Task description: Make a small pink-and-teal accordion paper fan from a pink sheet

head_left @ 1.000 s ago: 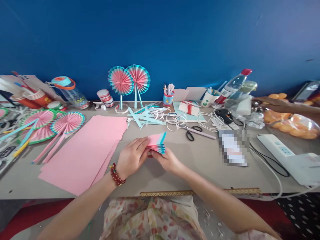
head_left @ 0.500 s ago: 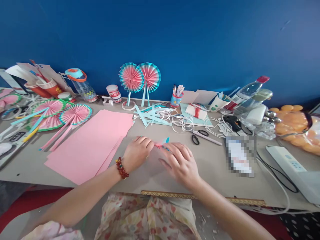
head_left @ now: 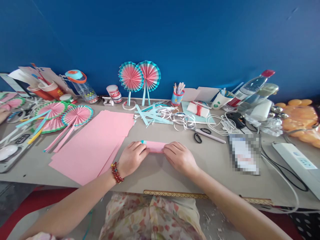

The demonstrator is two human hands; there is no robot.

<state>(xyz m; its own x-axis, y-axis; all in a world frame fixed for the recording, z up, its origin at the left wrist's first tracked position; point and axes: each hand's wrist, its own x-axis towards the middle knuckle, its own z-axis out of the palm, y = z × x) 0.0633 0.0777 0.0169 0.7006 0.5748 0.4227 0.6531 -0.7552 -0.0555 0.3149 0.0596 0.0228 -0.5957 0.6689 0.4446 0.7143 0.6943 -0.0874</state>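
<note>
- The left hand [head_left: 132,158] grasps one end of a folded paper [head_left: 155,146], its fingers bent over the strip; a red beaded bracelet [head_left: 117,172] circles that wrist.
- The right hand [head_left: 181,158] grips the opposite end, fingertips curled down on it (the thumb is mostly hidden).
- Between the two hands, the folded paper shows as a narrow pink band with a blue tip by the left hand, near the front of the worktop [head_left: 212,158]; whether it rests on the surface I cannot tell.
- Large pink sheets [head_left: 97,143] lie overlapping just beside the left hand.
- Beyond the hands is a loose heap of paper strips [head_left: 157,115], with black-handled scissors [head_left: 198,137] to its right.
- Two pink-and-blue pleated fans [head_left: 130,78] stand upright against the blue wall [head_left: 200,40], a tape roll [head_left: 129,106] at their foot.
- More fans [head_left: 77,115] lie left of the sheets.
- A power strip [head_left: 297,160] sits far right.
</note>
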